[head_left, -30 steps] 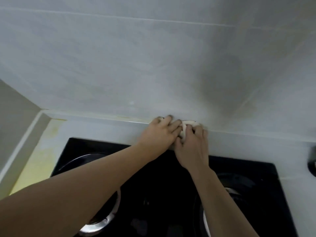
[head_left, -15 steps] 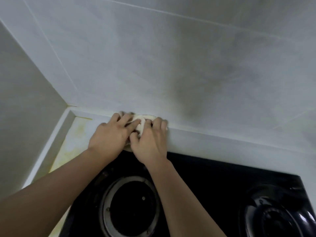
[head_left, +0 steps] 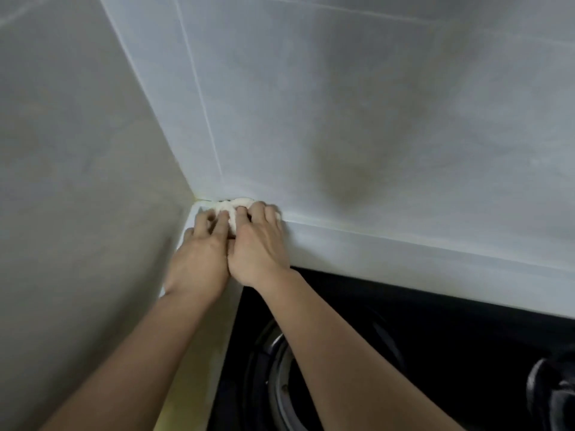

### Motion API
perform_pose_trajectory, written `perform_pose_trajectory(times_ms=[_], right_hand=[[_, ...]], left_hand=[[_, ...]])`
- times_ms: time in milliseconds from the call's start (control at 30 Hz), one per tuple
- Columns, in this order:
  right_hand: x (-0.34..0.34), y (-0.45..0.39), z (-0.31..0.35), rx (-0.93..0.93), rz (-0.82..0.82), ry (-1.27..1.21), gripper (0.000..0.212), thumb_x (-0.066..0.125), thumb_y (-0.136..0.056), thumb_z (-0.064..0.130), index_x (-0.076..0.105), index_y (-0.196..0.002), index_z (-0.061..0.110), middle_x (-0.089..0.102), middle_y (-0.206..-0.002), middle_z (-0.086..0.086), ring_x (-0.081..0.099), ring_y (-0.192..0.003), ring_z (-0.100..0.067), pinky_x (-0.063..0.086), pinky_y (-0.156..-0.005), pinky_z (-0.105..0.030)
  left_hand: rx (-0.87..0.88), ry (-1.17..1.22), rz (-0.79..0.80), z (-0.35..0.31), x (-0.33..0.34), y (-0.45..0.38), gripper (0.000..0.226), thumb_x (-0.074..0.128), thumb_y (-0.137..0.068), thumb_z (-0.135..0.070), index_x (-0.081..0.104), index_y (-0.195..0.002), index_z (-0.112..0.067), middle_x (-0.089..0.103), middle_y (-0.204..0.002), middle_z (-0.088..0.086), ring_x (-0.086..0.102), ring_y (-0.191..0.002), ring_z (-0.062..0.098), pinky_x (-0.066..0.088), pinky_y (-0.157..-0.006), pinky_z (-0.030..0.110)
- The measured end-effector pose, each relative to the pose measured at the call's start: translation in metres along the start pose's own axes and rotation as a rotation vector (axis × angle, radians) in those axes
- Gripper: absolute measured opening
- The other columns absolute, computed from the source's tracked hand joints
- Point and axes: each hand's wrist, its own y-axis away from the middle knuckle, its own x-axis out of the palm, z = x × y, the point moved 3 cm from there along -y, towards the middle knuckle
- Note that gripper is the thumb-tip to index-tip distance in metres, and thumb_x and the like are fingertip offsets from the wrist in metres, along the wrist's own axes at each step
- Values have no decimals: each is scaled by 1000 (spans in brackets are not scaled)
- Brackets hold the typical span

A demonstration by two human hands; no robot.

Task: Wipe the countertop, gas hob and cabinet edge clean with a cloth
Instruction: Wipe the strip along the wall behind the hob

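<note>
A small white cloth is bunched in the back left corner of the white countertop, where the backsplash ledge meets the side wall. My left hand and my right hand lie side by side on the cloth, fingers spread forward and pressing it down against the ledge. Most of the cloth is hidden under my fingers. The black glass gas hob lies just in front of my hands, with its left burner ring below my right forearm.
A tiled back wall with a dark stain rises behind the ledge. The side wall closes in on the left. A yellowish strip of countertop runs between the hob and the side wall. A black burner part shows at the lower right.
Both hands slid the cloth leftwards along the back ledge, from behind the hob's middle into the corner by the side wall. The view has turned left with them.
</note>
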Motion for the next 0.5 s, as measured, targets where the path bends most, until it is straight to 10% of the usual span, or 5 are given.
perform_pose_trajectory(times_ms=[300,500], right_hand=[[3,-19,26,-177,140,191,52,48,-99,40,46,-143,13,43,-138,-11,35,-129,-32,24,-111,-38],[0,-22,24,-222,207,225,66,68,-88,36,44,-147,17,45,-139,-5,37,-132,-27,27,-113,-34]], left_hand=[[-78,437,-98,13,14,45,71,53,-92,1,30,-159,-8,31,-161,14,47,-136,32,48,-105,40],[-51,279,-100,19,29,63,80,53,-87,9,33,-160,-16,50,-143,11,46,-130,32,48,-99,38]])
